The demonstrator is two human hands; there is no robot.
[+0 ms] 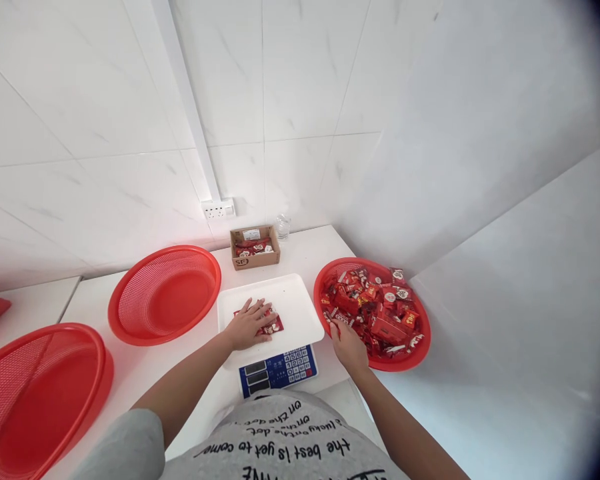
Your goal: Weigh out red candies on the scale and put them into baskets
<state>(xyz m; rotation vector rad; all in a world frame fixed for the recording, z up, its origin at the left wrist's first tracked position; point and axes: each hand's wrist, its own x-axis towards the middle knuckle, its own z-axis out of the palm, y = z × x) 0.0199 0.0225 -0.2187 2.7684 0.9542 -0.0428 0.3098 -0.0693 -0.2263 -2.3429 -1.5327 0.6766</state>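
My left hand lies flat with fingers spread over red printed packets on a white tray. The tray sits on a weighing scale, whose blue keypad panel shows below its front edge. At the near left rim of a red plastic basket is my right hand, its fingers curled closed. What they grip, if anything, is hidden: a packet or the rim. Red wrapped snack packets fill that basket in a loose heap, some resting against the right wall.
Two red mesh baskets stand to the left, one farther back and one nearer. A small cardboard box with red packets is behind the tray, beside a clear cup. Wall sockets are above the table. A wall borders the right.
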